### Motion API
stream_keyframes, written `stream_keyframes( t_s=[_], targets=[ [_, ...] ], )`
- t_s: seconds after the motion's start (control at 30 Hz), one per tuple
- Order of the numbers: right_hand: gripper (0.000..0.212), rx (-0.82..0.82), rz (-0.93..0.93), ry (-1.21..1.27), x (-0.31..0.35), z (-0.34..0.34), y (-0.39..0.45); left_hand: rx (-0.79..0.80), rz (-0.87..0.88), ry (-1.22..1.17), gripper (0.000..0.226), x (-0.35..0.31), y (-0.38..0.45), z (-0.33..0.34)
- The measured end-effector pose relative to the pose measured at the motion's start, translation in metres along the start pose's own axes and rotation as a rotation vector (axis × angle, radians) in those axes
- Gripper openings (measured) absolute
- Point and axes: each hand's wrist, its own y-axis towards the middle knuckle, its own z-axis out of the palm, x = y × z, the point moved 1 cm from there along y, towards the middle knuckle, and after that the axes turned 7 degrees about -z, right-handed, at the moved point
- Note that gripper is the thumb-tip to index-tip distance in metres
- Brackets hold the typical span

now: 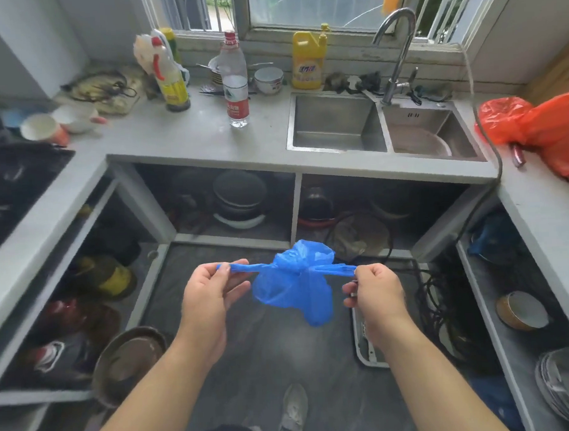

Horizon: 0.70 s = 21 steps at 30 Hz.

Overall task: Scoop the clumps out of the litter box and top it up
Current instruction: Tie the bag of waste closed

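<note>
I hold a small blue plastic bag (pixel 295 280) out over the dark floor (pixel 276 346), in front of the open shelves under the desk (pixel 182 138). My left hand (pixel 208 293) pinches one twisted handle of the bag between thumb and fingers, and my right hand (pixel 374 289) pinches the other; both handles are stretched out sideways from a knot at the bag's neck. The bag's body hangs below the knot, bulging, but I can't make out what is inside through the plastic. My right fingers curl away from me, so how many sit on the handle is hard to tell. No litter box shows in this view. Just beside my right wrist a white tray edge (pixel 364 348) pokes out on the floor, mostly hidden by my arm. Behind, the steel double sink (pixel 338 125) sits in the desk, a water bottle (pixel 235 84) upright to its left, an orange bag (pixel 540 126) at the right edge, cut off.
</note>
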Motion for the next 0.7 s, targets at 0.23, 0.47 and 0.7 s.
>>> stream_keyframes(
  t_s=[0.23,0.47,0.7],
  targets=[
    [0.017,0.143,0.017,0.124,-0.013,0.043,-0.049,-0.035,-0.013,-0.125,0.017,-0.004,-0.017,-0.085],
    [0.014,0.315,-0.081,0.167,-0.01,0.072,-0.097,-0.078,0.082,-0.064,0.013,-0.001,-0.046,-0.116],
    [0.016,0.316,0.016,0.19,-0.016,0.065,-0.089,-0.337,-0.012,-0.286,0.017,0.017,-0.058,-0.137]
  ],
)
